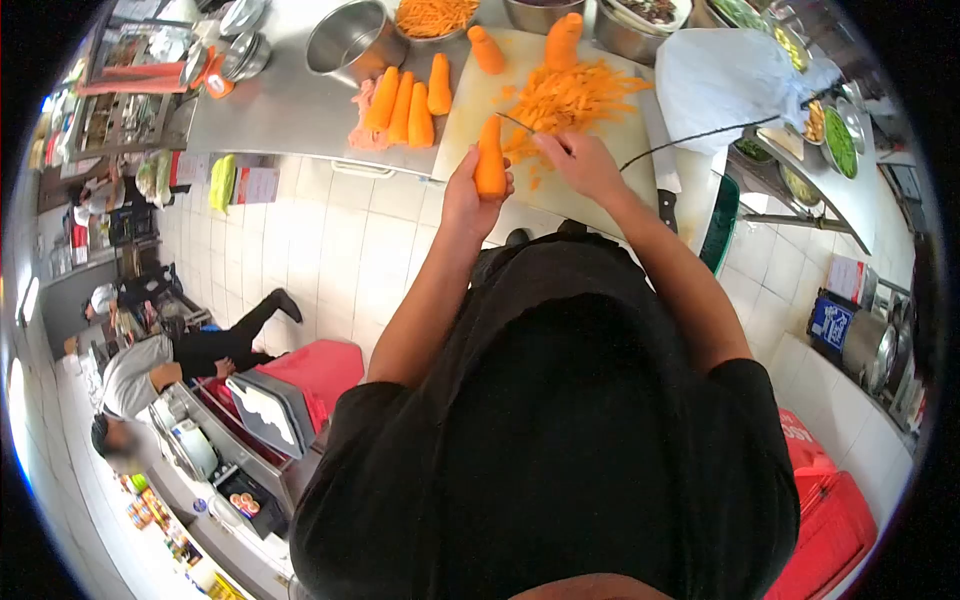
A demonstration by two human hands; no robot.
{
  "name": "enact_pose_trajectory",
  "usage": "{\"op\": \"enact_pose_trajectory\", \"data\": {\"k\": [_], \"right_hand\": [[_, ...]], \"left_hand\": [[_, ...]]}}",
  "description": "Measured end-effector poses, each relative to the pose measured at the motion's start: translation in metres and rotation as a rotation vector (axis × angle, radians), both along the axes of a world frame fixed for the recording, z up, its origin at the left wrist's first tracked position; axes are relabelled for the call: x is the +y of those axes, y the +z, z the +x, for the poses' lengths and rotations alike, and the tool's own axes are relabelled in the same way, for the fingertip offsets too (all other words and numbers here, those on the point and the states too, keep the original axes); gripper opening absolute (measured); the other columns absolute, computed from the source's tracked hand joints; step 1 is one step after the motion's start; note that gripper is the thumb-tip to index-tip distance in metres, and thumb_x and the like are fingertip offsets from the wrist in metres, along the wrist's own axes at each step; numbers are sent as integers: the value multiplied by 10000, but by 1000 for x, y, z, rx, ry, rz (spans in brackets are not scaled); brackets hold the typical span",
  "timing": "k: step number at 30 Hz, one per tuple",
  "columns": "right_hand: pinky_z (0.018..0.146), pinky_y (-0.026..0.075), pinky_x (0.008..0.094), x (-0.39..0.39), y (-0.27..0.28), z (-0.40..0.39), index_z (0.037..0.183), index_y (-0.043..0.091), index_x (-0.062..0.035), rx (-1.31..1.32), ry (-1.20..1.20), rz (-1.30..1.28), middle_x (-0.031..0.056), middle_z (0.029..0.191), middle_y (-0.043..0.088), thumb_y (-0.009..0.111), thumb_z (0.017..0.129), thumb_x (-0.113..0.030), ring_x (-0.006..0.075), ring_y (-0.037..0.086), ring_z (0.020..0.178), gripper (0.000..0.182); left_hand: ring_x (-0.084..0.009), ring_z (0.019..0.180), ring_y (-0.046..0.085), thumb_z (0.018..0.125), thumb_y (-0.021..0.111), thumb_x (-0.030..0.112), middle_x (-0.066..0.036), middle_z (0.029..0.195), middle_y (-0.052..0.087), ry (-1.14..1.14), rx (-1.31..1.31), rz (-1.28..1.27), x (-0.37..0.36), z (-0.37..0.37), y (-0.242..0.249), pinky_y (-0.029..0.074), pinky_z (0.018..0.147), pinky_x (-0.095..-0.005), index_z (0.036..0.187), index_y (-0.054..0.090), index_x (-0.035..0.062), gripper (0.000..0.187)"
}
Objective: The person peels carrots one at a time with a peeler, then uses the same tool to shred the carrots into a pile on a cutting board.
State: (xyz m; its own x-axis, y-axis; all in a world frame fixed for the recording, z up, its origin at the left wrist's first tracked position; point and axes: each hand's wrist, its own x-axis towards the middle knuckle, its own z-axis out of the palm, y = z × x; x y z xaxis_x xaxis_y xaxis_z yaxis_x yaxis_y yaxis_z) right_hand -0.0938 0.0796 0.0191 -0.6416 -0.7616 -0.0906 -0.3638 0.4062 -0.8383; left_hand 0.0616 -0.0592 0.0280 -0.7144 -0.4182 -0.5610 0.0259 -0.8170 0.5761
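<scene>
My left hand is wrapped around the lower part of an orange carrot, held upright with its narrow tip away from me. In my right hand is a thin, dark peeler-like tool; its front end reaches the carrot's tip, and my fingers hide the rest. Just beyond, a heap of carrot shavings covers part of the cutting board. Two more carrots stand out at the board's far side, one single carrot and another behind the heap.
Several carrots lie left of the board on a pink cloth. Behind them are a steel pot and a bowl of shredded carrot. A large knife and white plastic bag lie right. A co-worker is at left.
</scene>
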Motion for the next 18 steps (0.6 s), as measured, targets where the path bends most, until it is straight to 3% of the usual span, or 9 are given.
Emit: {"op": "enact_pose_trajectory", "data": {"k": [4, 11, 16, 18], "right_hand": [[551, 439, 467, 13, 22, 42, 715, 593, -11, 55, 68, -73, 184, 627, 586, 600, 930, -505, 374, 602, 600, 539], [562, 459, 486, 13, 46, 58, 720, 577, -29, 216, 194, -60, 196, 648, 599, 597, 921, -529, 402, 618, 632, 539], [574, 469, 486, 10, 24, 42, 775, 625, -39, 170, 80, 6, 185, 683, 627, 596, 922, -515, 389, 639, 661, 499], [573, 472, 480, 11, 17, 26, 776, 650, -46, 111, 14, 22, 181, 697, 639, 590, 927, -501, 384, 647, 671, 484]], "left_hand": [[-270, 822, 600, 1057, 397, 348, -144, 970, 588, 108, 5, 43, -4, -5, -4, 522, 738, -401, 1185, 463, 43, 337], [-273, 825, 590, 1058, 356, 367, -162, 992, 600, 160, 26, 110, -2, -13, -1, 506, 742, -400, 1230, 468, 20, 403], [-269, 818, 586, 1061, 346, 350, -159, 956, 606, 176, -86, 65, 6, -18, 8, 499, 721, -416, 1260, 465, 43, 384], [-268, 819, 590, 1062, 345, 348, -158, 961, 606, 95, -16, 46, 4, -12, 3, 501, 709, -413, 1269, 460, 55, 377]]}}
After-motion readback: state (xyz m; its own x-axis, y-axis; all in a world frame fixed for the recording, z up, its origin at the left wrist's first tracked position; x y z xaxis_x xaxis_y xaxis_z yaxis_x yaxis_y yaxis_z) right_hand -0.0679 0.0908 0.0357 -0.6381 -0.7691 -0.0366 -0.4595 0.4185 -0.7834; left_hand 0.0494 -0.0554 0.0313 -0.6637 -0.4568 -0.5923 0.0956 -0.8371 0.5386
